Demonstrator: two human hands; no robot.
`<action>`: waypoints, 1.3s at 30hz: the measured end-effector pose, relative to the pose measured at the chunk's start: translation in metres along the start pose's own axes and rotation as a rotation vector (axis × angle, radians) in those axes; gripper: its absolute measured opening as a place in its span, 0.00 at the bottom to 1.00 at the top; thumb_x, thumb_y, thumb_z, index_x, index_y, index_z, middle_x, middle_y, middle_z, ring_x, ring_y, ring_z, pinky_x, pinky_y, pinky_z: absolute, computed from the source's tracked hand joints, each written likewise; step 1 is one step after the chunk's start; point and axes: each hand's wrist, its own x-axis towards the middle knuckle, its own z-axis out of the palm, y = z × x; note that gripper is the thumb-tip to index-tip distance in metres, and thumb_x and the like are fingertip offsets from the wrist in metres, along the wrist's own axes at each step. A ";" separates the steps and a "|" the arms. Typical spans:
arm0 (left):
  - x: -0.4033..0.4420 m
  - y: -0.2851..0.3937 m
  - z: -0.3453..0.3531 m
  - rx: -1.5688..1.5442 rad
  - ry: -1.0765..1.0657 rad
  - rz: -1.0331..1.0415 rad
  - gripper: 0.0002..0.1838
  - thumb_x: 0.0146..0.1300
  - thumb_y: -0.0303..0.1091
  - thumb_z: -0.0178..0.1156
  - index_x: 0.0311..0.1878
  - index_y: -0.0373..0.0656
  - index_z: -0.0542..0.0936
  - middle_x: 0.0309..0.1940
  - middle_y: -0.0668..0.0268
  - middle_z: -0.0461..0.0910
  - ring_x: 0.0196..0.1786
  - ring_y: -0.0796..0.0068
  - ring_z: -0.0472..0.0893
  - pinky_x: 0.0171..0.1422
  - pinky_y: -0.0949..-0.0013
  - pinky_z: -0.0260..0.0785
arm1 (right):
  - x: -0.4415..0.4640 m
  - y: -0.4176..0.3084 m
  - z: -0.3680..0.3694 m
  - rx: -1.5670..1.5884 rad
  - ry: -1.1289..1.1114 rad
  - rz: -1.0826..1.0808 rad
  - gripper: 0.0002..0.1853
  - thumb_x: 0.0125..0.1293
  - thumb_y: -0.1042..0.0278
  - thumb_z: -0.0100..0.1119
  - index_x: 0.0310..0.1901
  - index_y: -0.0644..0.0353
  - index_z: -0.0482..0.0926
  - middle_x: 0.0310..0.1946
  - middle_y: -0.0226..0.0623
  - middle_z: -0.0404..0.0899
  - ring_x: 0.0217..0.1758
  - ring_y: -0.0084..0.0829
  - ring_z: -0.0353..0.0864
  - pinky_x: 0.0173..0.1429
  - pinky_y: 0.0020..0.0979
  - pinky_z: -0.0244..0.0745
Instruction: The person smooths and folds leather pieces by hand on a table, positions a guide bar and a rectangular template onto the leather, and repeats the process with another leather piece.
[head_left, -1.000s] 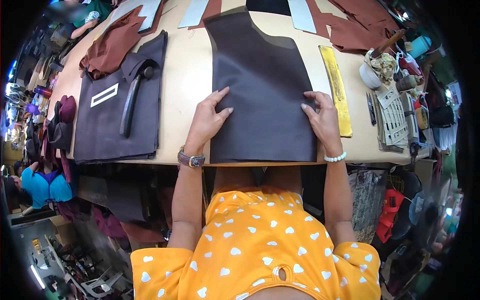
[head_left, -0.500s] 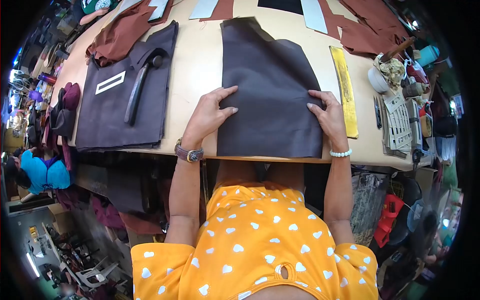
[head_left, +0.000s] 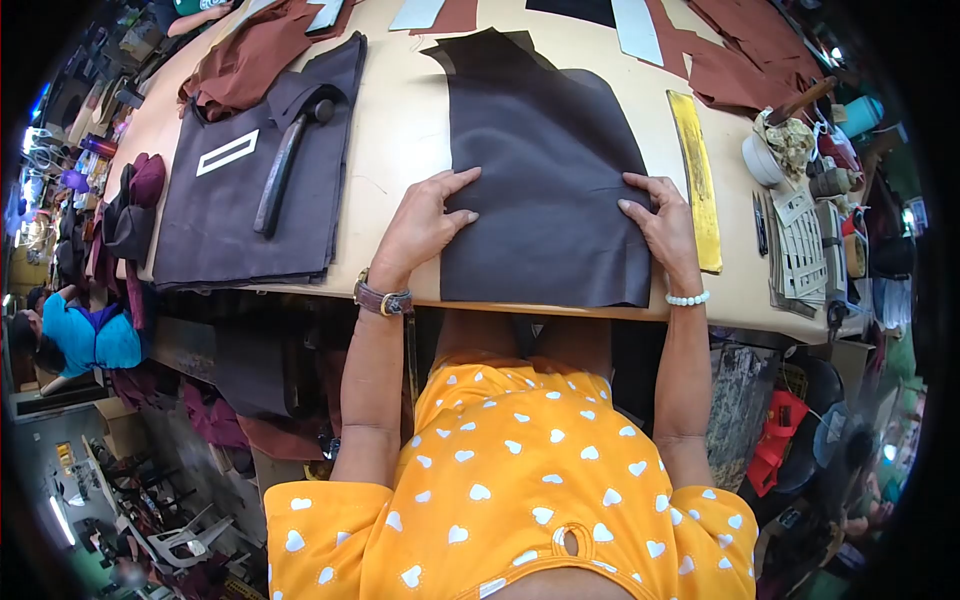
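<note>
so, the fingers of the left hand (head_left: 422, 225) and right hand (head_left: 669, 228) grasp the dark panel (head_left: 545, 225) by its sides; it lies at the near edge of the tabletop (head_left: 400, 120); matched, gentle pulls should keep it flat; lopsided tension could skew it.

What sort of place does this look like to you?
Likely a sewing or leather-goods workshop: a dark cut panel on the table, a hammer on stacked dark pieces, and reddish-brown pieces lying beyond.
</note>
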 end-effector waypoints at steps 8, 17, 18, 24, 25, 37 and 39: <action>-0.002 -0.004 0.002 -0.028 0.048 0.060 0.28 0.49 0.22 0.65 0.57 0.39 0.75 0.40 0.55 0.79 0.33 0.66 0.77 0.43 0.69 0.70 | 0.000 0.001 0.001 0.000 0.020 -0.050 0.19 0.52 0.73 0.67 0.48 0.61 0.81 0.35 0.38 0.75 0.34 0.31 0.71 0.43 0.29 0.69; -0.009 0.011 0.009 0.341 0.192 0.062 0.31 0.50 0.22 0.65 0.61 0.41 0.72 0.58 0.53 0.70 0.56 0.61 0.72 0.59 0.65 0.66 | -0.001 -0.001 0.001 -0.037 0.012 -0.086 0.19 0.51 0.75 0.67 0.47 0.60 0.81 0.38 0.41 0.76 0.42 0.38 0.77 0.49 0.32 0.71; -0.011 0.019 0.017 0.526 0.303 0.118 0.32 0.50 0.23 0.65 0.62 0.41 0.71 0.61 0.51 0.67 0.60 0.56 0.70 0.63 0.62 0.64 | -0.002 0.000 0.001 -0.039 0.012 -0.087 0.19 0.51 0.75 0.67 0.47 0.60 0.81 0.38 0.41 0.76 0.44 0.39 0.77 0.50 0.33 0.71; 0.013 0.069 0.133 0.365 0.260 0.461 0.32 0.57 0.30 0.61 0.63 0.30 0.64 0.67 0.46 0.59 0.68 0.48 0.60 0.71 0.54 0.54 | -0.003 0.004 0.004 -0.065 0.027 -0.116 0.17 0.52 0.75 0.65 0.46 0.60 0.81 0.40 0.43 0.76 0.46 0.42 0.76 0.52 0.36 0.71; 0.010 0.069 0.153 0.303 0.239 0.468 0.33 0.57 0.31 0.60 0.64 0.28 0.62 0.67 0.45 0.59 0.69 0.48 0.60 0.71 0.54 0.52 | -0.003 0.007 0.005 -0.060 0.043 -0.155 0.16 0.53 0.75 0.64 0.46 0.60 0.81 0.40 0.44 0.75 0.46 0.43 0.76 0.52 0.35 0.71; -0.001 0.070 0.168 0.482 0.059 0.382 0.45 0.55 0.59 0.58 0.67 0.33 0.61 0.69 0.48 0.55 0.73 0.51 0.52 0.73 0.44 0.42 | -0.073 0.016 -0.027 -0.402 -0.057 -0.388 0.24 0.63 0.75 0.50 0.62 0.57 0.69 0.59 0.45 0.70 0.64 0.48 0.66 0.68 0.52 0.55; -0.001 0.072 0.167 0.482 0.059 0.380 0.45 0.56 0.60 0.56 0.67 0.33 0.61 0.70 0.49 0.55 0.73 0.51 0.52 0.73 0.43 0.43 | -0.066 0.021 -0.027 -0.443 -0.054 -0.417 0.25 0.64 0.74 0.49 0.64 0.56 0.65 0.60 0.41 0.70 0.66 0.48 0.64 0.69 0.57 0.50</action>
